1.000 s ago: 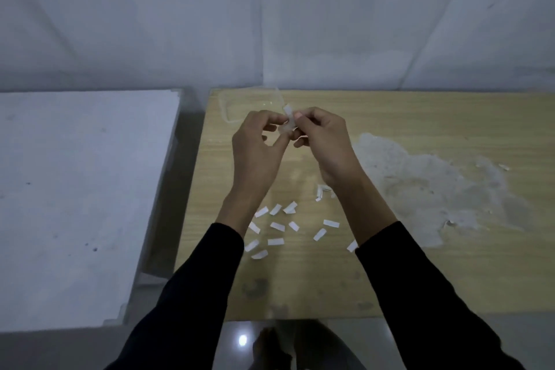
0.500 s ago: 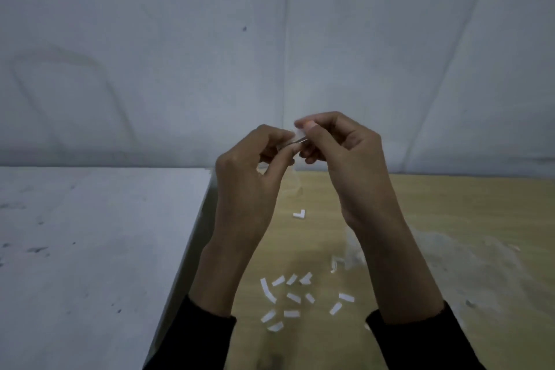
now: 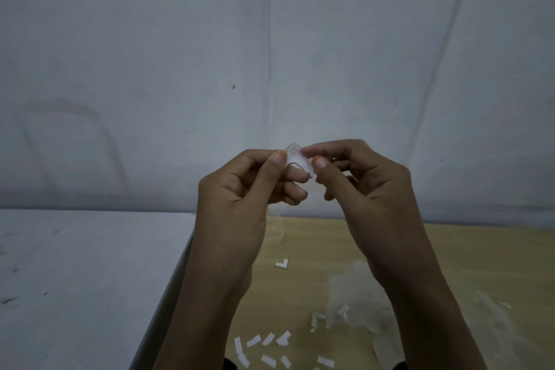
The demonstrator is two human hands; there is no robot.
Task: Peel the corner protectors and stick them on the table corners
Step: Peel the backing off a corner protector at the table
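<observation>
both hands are up in front of the wall, above the wooden desk (image 3: 450, 255). left hand (image 3: 237, 198) and right hand (image 3: 366, 189) each pinch a clear, glossy protector (image 3: 295, 159) between thumb and forefinger, fingers closed tight on it. it's a bent l-shape, soft-looking plastic, long side running down to the right. below on the desk lie small white paper strips (image 3: 270, 348) and one white l-shaped bit (image 3: 282, 264). the desk has a pale scuffed patch.
</observation>
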